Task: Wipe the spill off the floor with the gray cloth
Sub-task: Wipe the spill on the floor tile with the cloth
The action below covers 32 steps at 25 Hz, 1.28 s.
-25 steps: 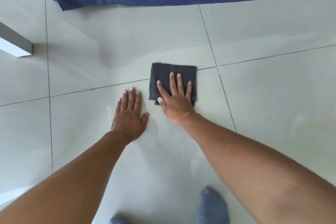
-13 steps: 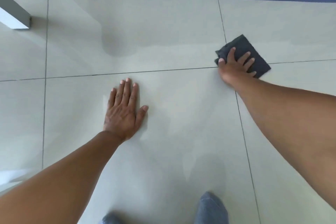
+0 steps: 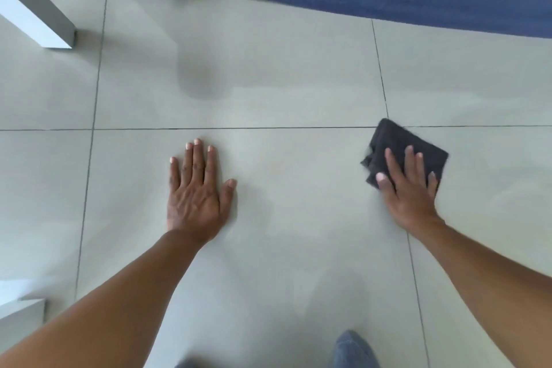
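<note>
The right hand (image 3: 409, 188) presses flat, fingers spread, on the folded gray cloth (image 3: 401, 146), which lies on the tiled floor (image 3: 298, 84) just below a crossing of grout lines. The left hand (image 3: 197, 191) rests open, palm down, on bare tile, well apart from the cloth.

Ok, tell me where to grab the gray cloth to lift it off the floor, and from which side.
Pinch the gray cloth at its far corner, coming from above. It lies folded flat on the floor, and the right hand covers its near half, so only the far part is free.
</note>
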Each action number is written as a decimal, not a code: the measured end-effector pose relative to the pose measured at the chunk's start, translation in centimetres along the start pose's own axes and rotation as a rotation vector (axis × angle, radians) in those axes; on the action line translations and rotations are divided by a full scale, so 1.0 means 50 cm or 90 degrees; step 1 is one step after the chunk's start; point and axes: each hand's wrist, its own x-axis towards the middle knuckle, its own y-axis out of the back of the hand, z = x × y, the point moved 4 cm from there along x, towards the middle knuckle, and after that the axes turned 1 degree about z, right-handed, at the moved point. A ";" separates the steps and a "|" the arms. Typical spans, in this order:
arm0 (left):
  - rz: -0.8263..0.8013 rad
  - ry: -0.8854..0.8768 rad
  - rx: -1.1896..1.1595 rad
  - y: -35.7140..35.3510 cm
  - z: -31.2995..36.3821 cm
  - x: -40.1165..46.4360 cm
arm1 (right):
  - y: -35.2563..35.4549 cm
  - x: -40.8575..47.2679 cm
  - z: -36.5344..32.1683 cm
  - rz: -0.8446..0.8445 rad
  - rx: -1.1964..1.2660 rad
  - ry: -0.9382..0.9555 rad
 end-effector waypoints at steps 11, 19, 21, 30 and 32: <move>0.035 -0.044 -0.024 0.016 -0.033 -0.006 | -0.113 -0.098 -0.446 0.025 -0.002 0.454; 0.041 -0.004 -0.004 0.014 -0.043 0.002 | 0.030 0.120 -0.105 0.057 0.123 -0.217; 0.030 -0.001 -0.001 0.013 -0.044 -0.002 | 0.030 0.188 -0.277 0.055 0.093 -0.107; 0.073 -0.015 -0.020 0.016 -0.042 -0.004 | -0.125 -0.142 -0.330 0.032 -0.026 0.435; 0.059 -0.009 -0.020 0.017 -0.042 -0.006 | -0.087 -0.108 -0.188 0.020 -0.034 0.319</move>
